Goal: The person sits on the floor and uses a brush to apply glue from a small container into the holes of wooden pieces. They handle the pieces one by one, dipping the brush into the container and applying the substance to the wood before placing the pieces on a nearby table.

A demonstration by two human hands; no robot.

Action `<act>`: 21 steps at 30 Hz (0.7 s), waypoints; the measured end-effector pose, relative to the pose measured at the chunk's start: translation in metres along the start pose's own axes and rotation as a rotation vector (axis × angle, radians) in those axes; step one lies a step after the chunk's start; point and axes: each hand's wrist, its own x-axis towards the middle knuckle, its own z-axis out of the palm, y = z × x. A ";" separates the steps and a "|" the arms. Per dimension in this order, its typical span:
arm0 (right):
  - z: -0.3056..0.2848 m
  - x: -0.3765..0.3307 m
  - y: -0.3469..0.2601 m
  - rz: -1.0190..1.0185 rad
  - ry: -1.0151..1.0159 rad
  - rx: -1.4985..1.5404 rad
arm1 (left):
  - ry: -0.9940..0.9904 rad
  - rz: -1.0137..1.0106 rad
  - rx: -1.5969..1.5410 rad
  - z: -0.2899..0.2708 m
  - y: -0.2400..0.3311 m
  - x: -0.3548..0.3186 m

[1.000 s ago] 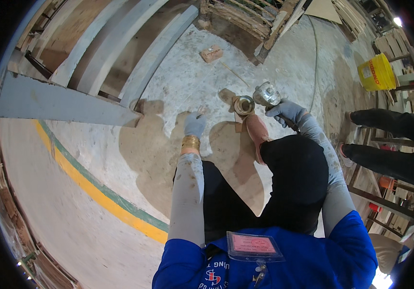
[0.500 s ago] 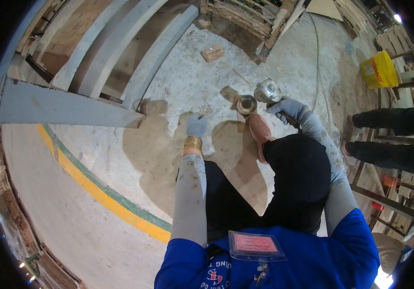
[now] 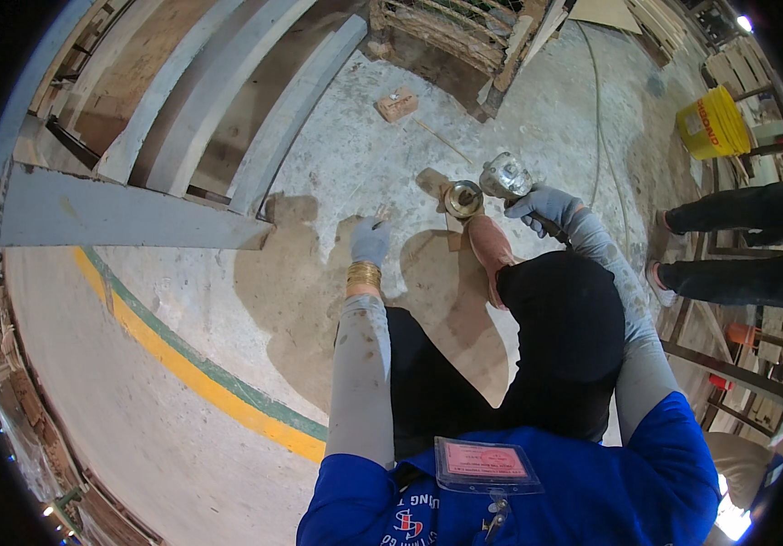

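My right hand, in a grey glove, is closed round the dark handle of a hand tool with a bulky, rounded silver metal head; its exact kind is unclear. Just left of that head, a round metal tin with a dark inside rests by the toe of my pink shoe. A small flat piece of wood shows beside the shoe. My gloved left hand is closed above the concrete floor. A small pale thing shows at its fingertips, too small to name.
Grey slatted boards stand at the upper left. A brick-like block and a thin stick lie ahead. A cable runs along the floor. At the right are a yellow bucket and another person's legs.
The view has shifted slightly. Both hands keep nearly the same pose, and the right hand still holds the silver-headed tool beside the tin.
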 end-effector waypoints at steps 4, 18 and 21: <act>0.000 0.001 0.004 -0.025 -0.017 0.035 | 0.011 0.053 0.032 -0.001 -0.002 0.002; 0.007 0.011 -0.004 -0.058 -0.030 -0.015 | 0.021 0.058 0.020 -0.006 0.002 -0.003; 0.007 0.011 -0.005 -0.063 -0.026 -0.033 | 0.047 0.080 -0.009 -0.004 0.002 -0.004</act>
